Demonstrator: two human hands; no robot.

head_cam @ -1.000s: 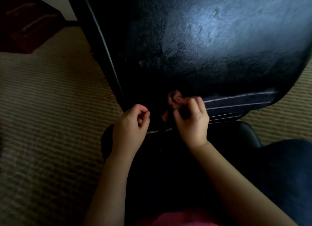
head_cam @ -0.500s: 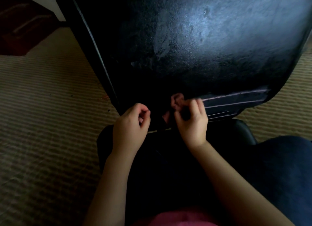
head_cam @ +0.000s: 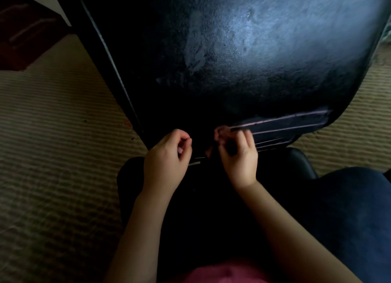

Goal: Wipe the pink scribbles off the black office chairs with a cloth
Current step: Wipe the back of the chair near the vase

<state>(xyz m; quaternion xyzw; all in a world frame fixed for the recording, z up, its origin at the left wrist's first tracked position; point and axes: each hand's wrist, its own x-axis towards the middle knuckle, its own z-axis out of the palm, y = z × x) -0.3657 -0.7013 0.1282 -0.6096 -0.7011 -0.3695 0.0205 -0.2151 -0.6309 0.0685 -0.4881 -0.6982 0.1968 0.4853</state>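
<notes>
The black office chair (head_cam: pixel 254 60) fills the view from 10 to 3 o'clock, its backrest tilted toward the camera so that the lower edge is brought within reach. The pink scribbles (head_cam: pixel 296 118) are seen as thin lines traced along the ribbed slots at that lower edge, toward 3 o'clock of the centre. A small bunched cloth (head_cam: pixel 221 134) (pinkish itself, either by colour or from pigment taken up) is pinched in the curled fingertips of the right hand (head_cam: pixel 239 158) and is set against the left end of the lines. The wad appears to be kept small so that it can be pressed into the narrow grooves and drawn along them toward 3 o'clock. The left hand (head_cam: pixel 167 156) is held just beside it at 9 o'clock, fingers curled and thumb meeting the forefinger; whether anything is pinched there cannot be told in the dim light, though it is judged to be placed there to steady the chair's edge. A ribbed carpet (head_cam: pixel 53 134) is spread at 9 o'clock.
</notes>
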